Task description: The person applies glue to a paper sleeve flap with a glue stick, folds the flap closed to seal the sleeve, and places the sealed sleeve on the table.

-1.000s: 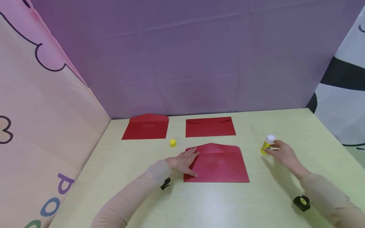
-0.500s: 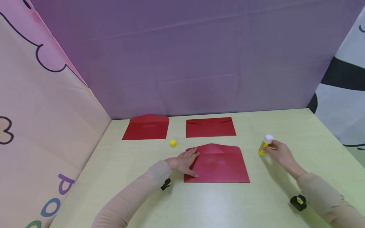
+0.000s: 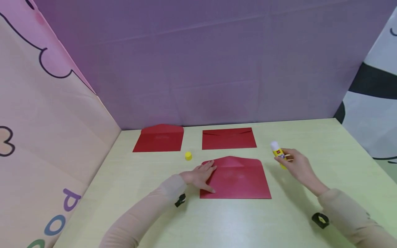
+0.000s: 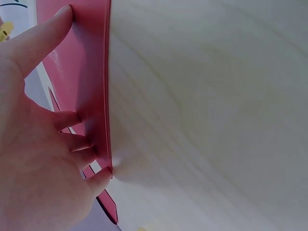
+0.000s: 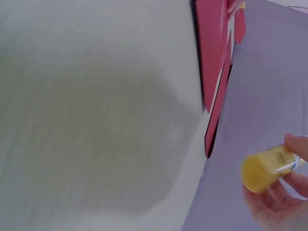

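Observation:
A red envelope (image 3: pixel 240 179) lies on the table with its flap spread away from me. My left hand (image 3: pixel 200 176) rests on its left edge, fingers spread and thumb near the lower corner; the left wrist view shows the fingertips (image 4: pixel 89 156) touching the red paper. To the right of the envelope, my right hand (image 3: pixel 296 164) pinches an uncapped yellow glue stick (image 3: pixel 280 154) between thumb and fingers, raised above the table. Its white end tilts up and to the left. In the right wrist view the yellow base of the glue stick (image 5: pixel 264 171) faces the camera.
A yellow cap (image 3: pixel 188 156) stands behind my left hand. Farther back lie a red envelope with its flap up (image 3: pixel 159 139) and another with its flap folded down (image 3: pixel 228 138). A purple cloth wall (image 3: pixel 198 75) rises behind the table (image 3: pixel 235 224).
My right hand has moved left with the glue stick, and the stick has turned from leaning right to leaning left. My left hand and the envelopes have stayed put.

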`<state>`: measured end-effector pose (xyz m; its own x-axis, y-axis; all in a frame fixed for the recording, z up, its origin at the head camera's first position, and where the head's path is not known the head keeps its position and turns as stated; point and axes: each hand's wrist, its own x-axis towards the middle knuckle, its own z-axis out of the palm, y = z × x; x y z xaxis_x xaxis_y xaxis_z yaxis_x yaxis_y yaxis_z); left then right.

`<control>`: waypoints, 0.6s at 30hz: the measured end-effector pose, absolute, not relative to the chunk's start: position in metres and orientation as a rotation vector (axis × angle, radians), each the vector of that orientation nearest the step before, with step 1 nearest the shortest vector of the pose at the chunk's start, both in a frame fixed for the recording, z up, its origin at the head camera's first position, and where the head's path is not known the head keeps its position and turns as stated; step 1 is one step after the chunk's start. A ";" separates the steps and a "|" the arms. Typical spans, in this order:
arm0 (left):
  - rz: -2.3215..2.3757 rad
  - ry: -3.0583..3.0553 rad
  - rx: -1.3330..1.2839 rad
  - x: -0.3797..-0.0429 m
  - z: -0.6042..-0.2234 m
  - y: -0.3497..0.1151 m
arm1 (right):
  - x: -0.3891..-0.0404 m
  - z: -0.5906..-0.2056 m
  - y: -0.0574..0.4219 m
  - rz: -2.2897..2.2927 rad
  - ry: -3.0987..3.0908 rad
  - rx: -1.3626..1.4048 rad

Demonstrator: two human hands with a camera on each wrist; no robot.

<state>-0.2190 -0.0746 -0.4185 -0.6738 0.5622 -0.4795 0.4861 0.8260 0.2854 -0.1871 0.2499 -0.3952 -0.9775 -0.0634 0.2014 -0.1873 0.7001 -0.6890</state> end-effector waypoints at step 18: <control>0.177 2.441 0.777 -0.218 -0.417 -0.075 | -0.195 -0.380 0.207 1.576 -2.677 -0.019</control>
<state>-0.2181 -0.0751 -0.4174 -0.6714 0.5667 -0.4776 0.4918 0.8227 0.2850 -0.1950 0.2065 -0.3805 -0.9993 0.0287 0.0240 -0.0071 0.4853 -0.8743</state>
